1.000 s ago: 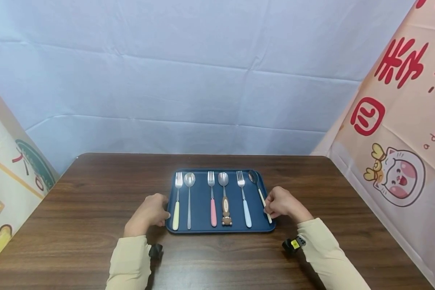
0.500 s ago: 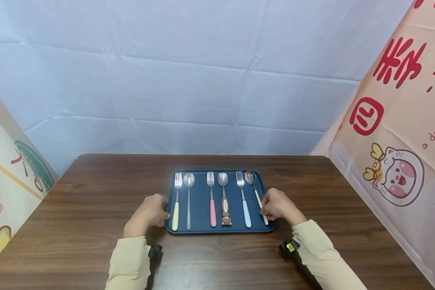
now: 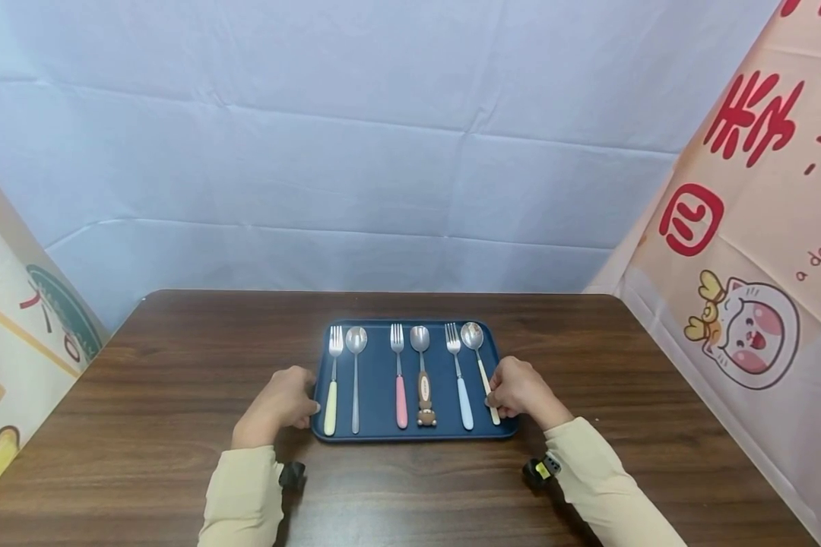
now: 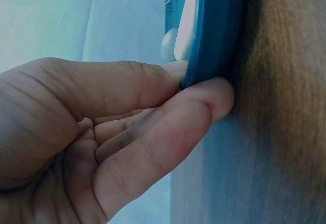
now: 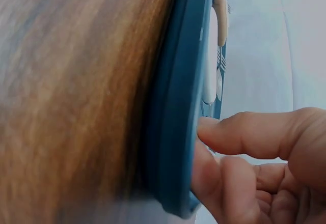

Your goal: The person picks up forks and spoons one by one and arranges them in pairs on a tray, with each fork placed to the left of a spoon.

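A dark blue tray lies on the table, bearing forks and spoons in a row with their handles toward me. My left hand pinches the tray's left rim, thumb inside and fingers outside, as the left wrist view shows. At the right side, my right hand pinches the cream handle of a silver spoon, which lies slightly slanted. Beside that spoon is a fork with a light blue handle. In the right wrist view the thumb and forefinger reach inside the rim; the cream handle is hard to make out there.
Also on the tray are a yellow-handled fork, a plain silver spoon, a pink-handled fork and a bear-handled spoon. The brown wooden table surrounds the tray. A pale cloth hangs behind.
My right hand has shifted left with the cream-handled spoon, bringing it nearer the blue-handled fork. The spoon's bowl, dark before, now shows bright silver. My left hand keeps its place on the rim.
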{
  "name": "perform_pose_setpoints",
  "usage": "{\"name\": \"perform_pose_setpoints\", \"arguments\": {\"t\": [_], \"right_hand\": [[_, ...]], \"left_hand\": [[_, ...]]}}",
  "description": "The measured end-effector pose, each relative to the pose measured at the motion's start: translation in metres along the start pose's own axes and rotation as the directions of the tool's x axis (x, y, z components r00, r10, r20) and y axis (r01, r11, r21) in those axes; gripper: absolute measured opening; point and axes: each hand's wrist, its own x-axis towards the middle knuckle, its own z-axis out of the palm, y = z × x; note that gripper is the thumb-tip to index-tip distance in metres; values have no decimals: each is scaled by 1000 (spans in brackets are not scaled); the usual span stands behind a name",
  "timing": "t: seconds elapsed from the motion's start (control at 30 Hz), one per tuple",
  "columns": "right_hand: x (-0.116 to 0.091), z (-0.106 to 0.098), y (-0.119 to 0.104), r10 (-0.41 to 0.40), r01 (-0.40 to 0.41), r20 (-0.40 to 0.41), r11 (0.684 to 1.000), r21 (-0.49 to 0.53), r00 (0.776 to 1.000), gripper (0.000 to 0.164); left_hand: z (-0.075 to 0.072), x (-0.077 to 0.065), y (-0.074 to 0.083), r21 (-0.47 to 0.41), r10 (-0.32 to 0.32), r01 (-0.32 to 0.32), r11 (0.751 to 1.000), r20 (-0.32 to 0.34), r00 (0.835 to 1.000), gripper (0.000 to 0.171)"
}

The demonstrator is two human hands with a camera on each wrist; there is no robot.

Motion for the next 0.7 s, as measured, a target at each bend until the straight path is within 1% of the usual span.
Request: {"name": "perform_pose_setpoints", "arguments": {"t": [0.47, 0.6, 0.7], "right_hand": [[0, 3, 0, 4, -2, -27, 999, 48, 1000, 11], [1, 3, -1, 15, -14, -25, 998, 60, 1000, 9], [0, 3, -1, 29, -27, -28, 998, 61, 999, 10]], "left_hand": [[1, 2, -2, 2, 21, -21, 1000, -16, 1000, 43], [1, 2, -2, 6, 21, -21, 1000, -14, 1000, 42], [1, 3, -2, 9, 20, -20, 1000, -13, 1000, 43]]}}
